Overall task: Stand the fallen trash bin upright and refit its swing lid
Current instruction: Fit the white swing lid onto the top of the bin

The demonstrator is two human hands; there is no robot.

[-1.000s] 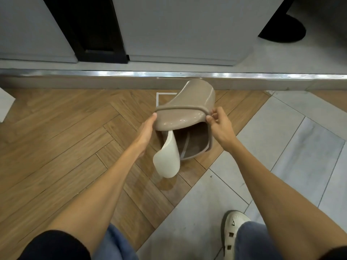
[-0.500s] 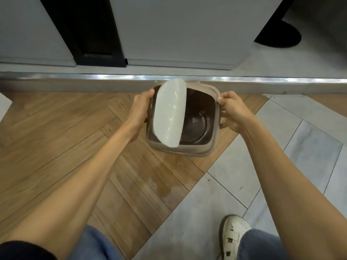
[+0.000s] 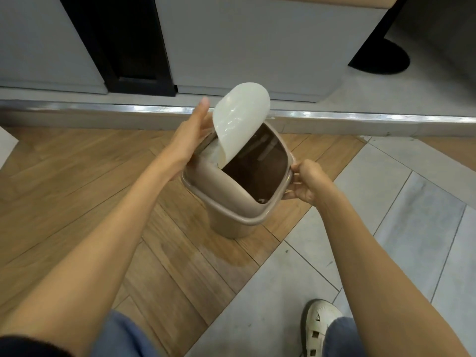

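Note:
The small beige trash bin stands on the floor, mouth up and leaning a little toward me. Its brown lid frame sits on the rim, with the dark opening showing. The white swing flap sticks up and tilts out of the frame's left side. My left hand holds the far left rim beside the flap, fingers stretched behind it. My right hand pinches the frame's right edge.
A metal-edged step runs across just behind the bin, with grey cabinet fronts and a dark gap above it. Herringbone wood floor lies left, grey tiles right. My white shoe is at the bottom right. A black round base stands far right.
The bin went from lying on its side in both hands to standing on the floor. The white flap swung from hanging down, across the opening, to sticking up at the left.

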